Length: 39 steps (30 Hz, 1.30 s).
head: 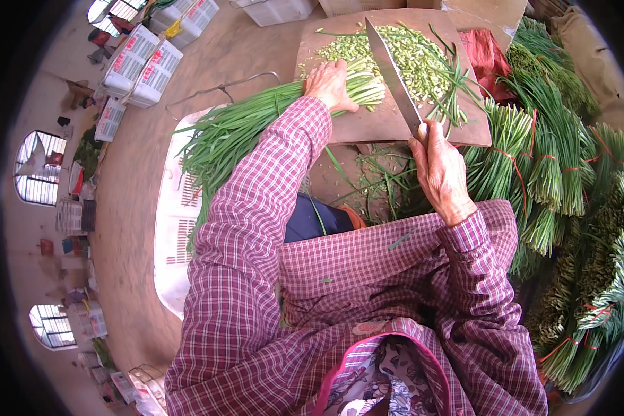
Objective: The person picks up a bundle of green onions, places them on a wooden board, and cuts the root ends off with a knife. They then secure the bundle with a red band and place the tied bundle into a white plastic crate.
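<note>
My left hand presses on a bunch of green chives, holding it near its pale cut ends on a brown cutting board. The leafy ends hang off the board's left side. In my right hand is a knife with a long, broad blade and a pale handle. Its blade slants away from me over the board, just right of the bunch's cut ends. Chopped pale stem pieces are heaped beyond and right of the blade. Several loose green leaves lie at the board's right side.
Beneath the leafy ends stands a white plastic crate with a wire handle. Bundles of chives tied with red bands are piled at right. Scraps litter the floor below the board. White crates stand at far left.
</note>
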Each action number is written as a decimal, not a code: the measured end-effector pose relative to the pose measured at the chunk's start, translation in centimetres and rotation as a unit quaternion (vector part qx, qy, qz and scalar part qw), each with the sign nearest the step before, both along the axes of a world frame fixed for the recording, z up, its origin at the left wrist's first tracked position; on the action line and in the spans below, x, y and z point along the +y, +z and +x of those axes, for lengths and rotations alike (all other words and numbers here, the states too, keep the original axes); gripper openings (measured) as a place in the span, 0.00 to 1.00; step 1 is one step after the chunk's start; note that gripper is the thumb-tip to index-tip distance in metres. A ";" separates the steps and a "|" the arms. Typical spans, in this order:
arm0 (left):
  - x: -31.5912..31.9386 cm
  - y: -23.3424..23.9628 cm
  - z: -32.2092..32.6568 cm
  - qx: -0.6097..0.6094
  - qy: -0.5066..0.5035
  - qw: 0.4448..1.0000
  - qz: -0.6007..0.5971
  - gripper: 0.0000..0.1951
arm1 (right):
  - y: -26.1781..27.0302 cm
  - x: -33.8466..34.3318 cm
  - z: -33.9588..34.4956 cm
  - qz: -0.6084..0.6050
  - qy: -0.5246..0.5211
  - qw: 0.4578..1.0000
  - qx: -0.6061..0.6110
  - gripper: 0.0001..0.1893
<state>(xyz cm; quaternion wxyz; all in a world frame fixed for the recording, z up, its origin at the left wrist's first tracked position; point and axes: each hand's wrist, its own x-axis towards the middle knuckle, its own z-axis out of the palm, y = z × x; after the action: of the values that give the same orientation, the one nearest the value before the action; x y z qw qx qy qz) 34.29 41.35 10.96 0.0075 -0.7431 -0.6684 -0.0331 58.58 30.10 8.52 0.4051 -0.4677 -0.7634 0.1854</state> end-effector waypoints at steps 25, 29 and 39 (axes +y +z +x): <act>0.9 -0.5 -0.4 -0.009 -0.024 1.000 0.007 0.37 | -0.3 3.8 -1.4 -0.049 0.046 0.990 -0.122 0.12; 0.7 -0.4 0.0 -0.029 -0.034 0.999 0.020 0.36 | 1.5 5.5 -0.4 -0.072 0.095 0.983 -0.142 0.11; 0.4 -0.9 -0.3 -0.015 -0.027 0.999 0.026 0.36 | 5.3 8.9 -2.2 -0.204 0.159 0.948 -0.186 0.14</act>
<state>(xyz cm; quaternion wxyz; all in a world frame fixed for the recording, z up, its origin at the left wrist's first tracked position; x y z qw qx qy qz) 34.01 41.73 10.01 0.0159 -0.7595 -0.6473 -0.0618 56.39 38.96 13.81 0.1173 -0.4388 -0.8357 0.3089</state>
